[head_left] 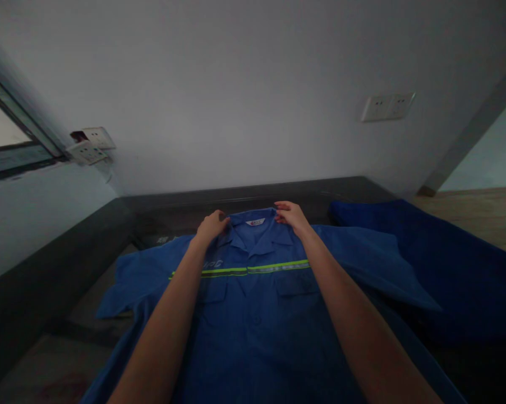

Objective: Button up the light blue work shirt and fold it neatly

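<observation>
Left hand (pixel 212 225) and right hand (pixel 291 216), apart, at the collar (pixel 259 214) of this blue shirt (pixel 255 314) (bright yellow stripe (pixel 278 265))! Pinching it? Can't tell.

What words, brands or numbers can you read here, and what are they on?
None reads with certainty.
Collar label on the blue shirt: too small.
Chest lettering on the shirt, beside the left forearm: too blurred.
Pale marks beyond the sleeve at picture left: too blurred.
</observation>
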The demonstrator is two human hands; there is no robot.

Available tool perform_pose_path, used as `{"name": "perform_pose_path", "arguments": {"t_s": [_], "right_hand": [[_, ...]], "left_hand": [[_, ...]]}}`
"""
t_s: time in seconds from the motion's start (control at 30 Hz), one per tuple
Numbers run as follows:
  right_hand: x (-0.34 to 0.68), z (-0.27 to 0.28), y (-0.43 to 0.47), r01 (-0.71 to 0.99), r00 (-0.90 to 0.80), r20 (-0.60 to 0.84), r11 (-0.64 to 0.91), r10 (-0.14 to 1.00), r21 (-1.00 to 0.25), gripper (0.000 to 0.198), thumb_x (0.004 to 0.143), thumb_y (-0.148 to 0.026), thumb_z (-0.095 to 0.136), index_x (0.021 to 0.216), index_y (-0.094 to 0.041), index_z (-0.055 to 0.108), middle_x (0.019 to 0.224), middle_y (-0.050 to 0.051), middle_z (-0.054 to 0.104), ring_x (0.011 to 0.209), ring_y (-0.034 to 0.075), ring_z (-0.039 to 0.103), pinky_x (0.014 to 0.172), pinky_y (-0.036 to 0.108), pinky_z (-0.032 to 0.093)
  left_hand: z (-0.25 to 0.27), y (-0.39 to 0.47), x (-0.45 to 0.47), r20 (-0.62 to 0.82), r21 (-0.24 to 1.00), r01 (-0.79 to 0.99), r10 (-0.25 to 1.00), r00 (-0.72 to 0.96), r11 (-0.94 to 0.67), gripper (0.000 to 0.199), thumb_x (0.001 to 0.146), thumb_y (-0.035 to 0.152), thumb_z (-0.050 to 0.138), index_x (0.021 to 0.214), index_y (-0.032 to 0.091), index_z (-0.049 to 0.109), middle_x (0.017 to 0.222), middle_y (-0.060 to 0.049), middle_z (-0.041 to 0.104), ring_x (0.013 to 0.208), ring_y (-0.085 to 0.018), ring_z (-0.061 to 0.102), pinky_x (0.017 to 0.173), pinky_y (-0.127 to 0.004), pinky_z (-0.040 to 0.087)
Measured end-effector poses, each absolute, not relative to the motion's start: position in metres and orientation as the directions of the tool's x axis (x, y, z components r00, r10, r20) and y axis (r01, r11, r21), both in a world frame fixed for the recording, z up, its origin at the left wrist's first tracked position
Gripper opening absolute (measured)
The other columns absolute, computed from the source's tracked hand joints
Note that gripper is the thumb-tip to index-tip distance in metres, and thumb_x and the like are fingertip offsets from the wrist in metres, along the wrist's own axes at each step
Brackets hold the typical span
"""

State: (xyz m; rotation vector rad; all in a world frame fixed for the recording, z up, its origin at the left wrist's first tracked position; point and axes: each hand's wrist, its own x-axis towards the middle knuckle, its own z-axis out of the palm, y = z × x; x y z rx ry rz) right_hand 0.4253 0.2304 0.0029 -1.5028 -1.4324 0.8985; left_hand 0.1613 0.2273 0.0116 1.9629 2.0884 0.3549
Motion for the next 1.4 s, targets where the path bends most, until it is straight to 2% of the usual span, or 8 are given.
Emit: {"name": "perform_pose_path", "arguments": {"t_s": [0.1,0.37,0.7,0.83,0.93,1.07,1.23,1.4], "right_hand": [[0.425,0.002,0.233,0.412,0.088,0.101,0.057,0.991,-0.909,0.044,0.079,-0.008,0.051,0.121,-0.016,0.057,0.128,0.012,0.056,0.075,0.01,0.067,0.062,0.021,0.055],[0.427,-0.008,0.238,0.666,0.081,0.237,0.124,0.968,-0.736,0.033,0.077,-0.005,0.051,0.104,-0.015,0.067,0.113,0.008,0.064,0.091,0.014,0.063,0.088,0.029,0.048],[0.411,-0.018,0.228,0.842,-0.093,0.195,0.182,0.976,-0.509,0.035,0.085,-0.012,0.053,0.119,-0.011,0.061,0.12,0.014,0.062,0.114,0.018,0.055,0.098,0.027,0.038],[0.409,-0.017,0.225,0.863,-0.134,0.184,0.206,0.974,-0.462,0.036,0.087,-0.015,0.052,0.122,-0.012,0.059,0.123,0.013,0.06,0.115,0.018,0.054,0.099,0.027,0.037],[0.41,-0.013,0.223,0.875,-0.133,0.182,0.202,0.974,-0.441,0.035,0.086,-0.015,0.053,0.121,-0.014,0.06,0.122,0.013,0.06,0.115,0.018,0.054,0.1,0.029,0.037],[0.407,0.001,0.22,0.888,-0.097,0.204,0.177,0.974,-0.424,0.032,0.084,-0.013,0.054,0.114,-0.017,0.064,0.121,0.013,0.058,0.116,0.022,0.051,0.097,0.032,0.039],[0.391,0.026,0.21,0.842,-0.297,0.097,0.309,0.95,-0.443,0.025,0.085,-0.013,0.052,0.104,-0.018,0.068,0.113,0.01,0.064,0.107,0.021,0.056,0.091,0.031,0.041],[0.376,0.031,0.2,0.757,-0.552,-0.141,0.424,0.822,-0.498,0.021,0.067,-0.006,0.07,0.081,-0.02,0.074,0.08,0.0,0.071,0.077,0.014,0.064,0.067,0.019,0.044]], "left_hand": [[0.01,0.227,0.163,0.021,0.327,0.945,0.999,-0.029,0.02,0.039,0.09,0.041,0.049,0.122,0.02,0.053,0.096,-0.008,0.071,0.091,-0.02,0.066,0.081,-0.028,0.048],[0.002,0.226,0.17,0.067,0.216,0.973,0.996,0.065,-0.078,0.04,0.085,0.035,0.056,0.121,0.019,0.056,0.124,-0.014,0.055,0.116,-0.026,0.052,0.095,-0.035,0.043],[-0.027,0.225,0.184,-0.017,0.145,0.977,0.987,0.162,-0.158,0.054,0.09,0.035,0.047,0.14,0.016,0.037,0.148,-0.016,0.034,0.135,-0.029,0.034,0.107,-0.039,0.031],[-0.019,0.221,0.186,-0.027,0.149,0.979,0.989,0.145,-0.14,0.056,0.088,0.038,0.051,0.14,0.022,0.037,0.151,-0.016,0.029,0.137,-0.035,0.028,0.106,-0.053,0.028],[0.004,0.216,0.193,-0.009,0.185,0.965,0.981,0.192,-0.187,0.046,0.084,0.036,0.057,0.127,0.022,0.051,0.142,-0.015,0.042,0.132,-0.034,0.034,0.104,-0.051,0.03],[0.028,0.209,0.208,-0.133,0.309,0.899,0.922,0.365,-0.311,0.021,0.079,0.028,0.061,0.095,0.017,0.068,0.099,-0.008,0.068,0.096,-0.022,0.061,0.085,-0.03,0.045],[0.022,0.202,0.217,-0.339,0.4,0.853,0.81,0.478,-0.336,0.007,0.065,0.015,0.069,0.071,0.018,0.068,0.062,0.003,0.065,0.062,-0.013,0.061,0.058,-0.02,0.043],[0.016,0.203,0.215,-0.376,0.426,0.834,0.769,0.517,-0.352,0.012,0.064,0.01,0.066,0.071,0.019,0.068,0.059,0.005,0.063,0.061,-0.012,0.06,0.057,-0.019,0.042]]}}
